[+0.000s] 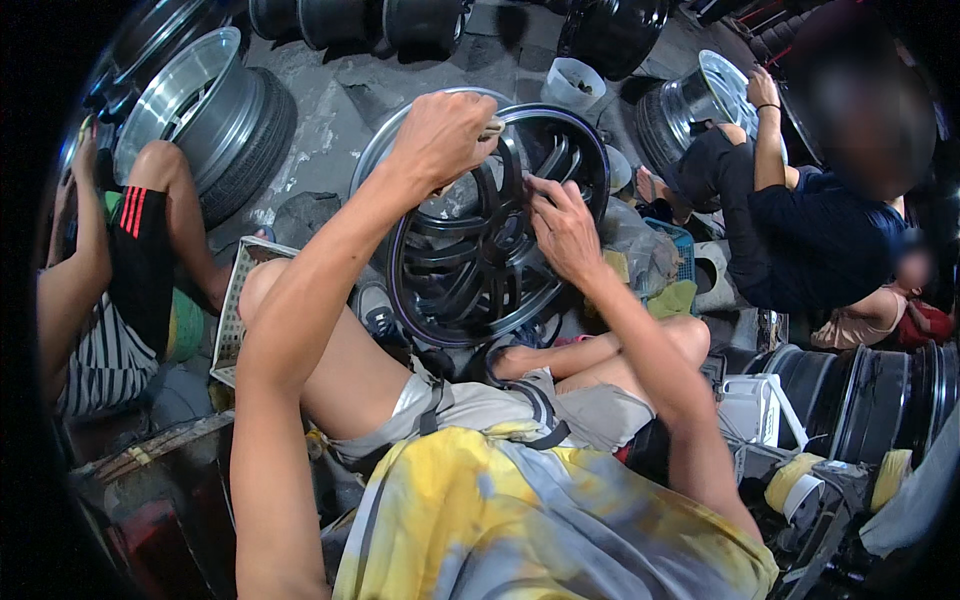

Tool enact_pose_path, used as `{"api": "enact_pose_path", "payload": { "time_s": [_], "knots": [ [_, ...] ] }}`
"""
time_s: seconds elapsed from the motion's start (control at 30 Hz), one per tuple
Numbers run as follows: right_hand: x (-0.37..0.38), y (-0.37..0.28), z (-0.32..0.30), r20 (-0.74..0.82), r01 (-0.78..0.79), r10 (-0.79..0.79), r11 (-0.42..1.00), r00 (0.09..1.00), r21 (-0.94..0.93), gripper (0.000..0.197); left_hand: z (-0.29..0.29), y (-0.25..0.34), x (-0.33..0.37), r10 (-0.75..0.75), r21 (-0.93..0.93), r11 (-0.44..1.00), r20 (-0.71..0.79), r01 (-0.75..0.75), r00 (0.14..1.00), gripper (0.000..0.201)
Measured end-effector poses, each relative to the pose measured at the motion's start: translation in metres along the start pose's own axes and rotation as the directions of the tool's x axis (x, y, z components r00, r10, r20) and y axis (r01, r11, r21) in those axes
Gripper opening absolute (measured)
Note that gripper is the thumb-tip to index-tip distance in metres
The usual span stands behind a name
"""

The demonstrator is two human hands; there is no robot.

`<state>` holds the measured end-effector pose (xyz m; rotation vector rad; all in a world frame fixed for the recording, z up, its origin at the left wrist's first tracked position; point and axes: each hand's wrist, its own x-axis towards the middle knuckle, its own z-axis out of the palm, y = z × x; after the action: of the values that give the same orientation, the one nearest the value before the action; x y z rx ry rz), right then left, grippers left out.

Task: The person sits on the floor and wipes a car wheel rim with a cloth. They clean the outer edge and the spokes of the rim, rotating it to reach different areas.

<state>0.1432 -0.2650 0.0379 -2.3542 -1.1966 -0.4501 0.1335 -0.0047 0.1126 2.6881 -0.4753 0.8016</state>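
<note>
A black multi-spoke wheel rim (497, 236) leans between my legs, with a silver rim edge (372, 160) behind it. At its top my left hand (445, 140) is closed in a fist. A small pale piece, perhaps a folded pad or abrasive sheet, shows at the fingers' edge; its kind is not clear. On the rim's right side, my right hand (565, 228) has its fingers partly stretched out and apart. Its fingertips touch or nearly touch a spoke, and I see nothing held in it.
A person with a dark shirt (820, 235) sits at right beside another silver wheel (690, 100); someone in striped clothing (110, 360) sits at left near a large silver rim (190, 100). A white bucket (575, 84), white crate (232, 300) and blue basket (672, 245) stand close by.
</note>
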Motion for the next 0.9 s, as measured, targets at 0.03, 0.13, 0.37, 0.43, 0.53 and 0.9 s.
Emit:
{"api": "enact_pose_path", "payload": {
  "time_s": [0.03,0.13,0.37,0.43,0.53,0.9],
  "knots": [
    [-0.011,-0.016,0.012,-0.102,-0.144,0.161,0.977,0.982,0.159,0.026,-0.001,0.000,-0.001,0.002,-0.003,1.000,-0.003,-0.002,1.000,0.029],
    [-0.009,-0.041,0.031,-0.146,-0.359,0.532,0.725,0.834,0.588,0.027,-0.002,0.001,-0.003,-0.024,0.014,1.000,0.048,0.023,0.999,0.036],
    [0.055,-0.044,0.019,-0.232,-0.284,0.481,0.772,0.845,0.569,0.025,-0.005,0.006,-0.003,-0.023,0.030,0.999,0.020,0.022,1.000,0.049],
    [0.026,-0.048,0.014,-0.111,-0.412,0.545,0.738,0.831,0.535,0.025,-0.006,0.003,-0.005,-0.042,0.054,0.998,0.024,0.041,0.999,0.048],
    [-0.024,-0.030,0.007,-0.135,-0.340,0.413,0.863,0.901,0.373,0.022,-0.007,-0.002,-0.008,-0.062,0.016,0.998,0.049,0.061,0.997,0.038],
    [0.020,0.059,-0.033,0.066,0.132,-0.115,0.899,0.991,-0.418,0.034,-0.013,0.006,-0.004,-0.129,0.152,0.983,0.159,0.105,0.979,0.025]
  ]
}}
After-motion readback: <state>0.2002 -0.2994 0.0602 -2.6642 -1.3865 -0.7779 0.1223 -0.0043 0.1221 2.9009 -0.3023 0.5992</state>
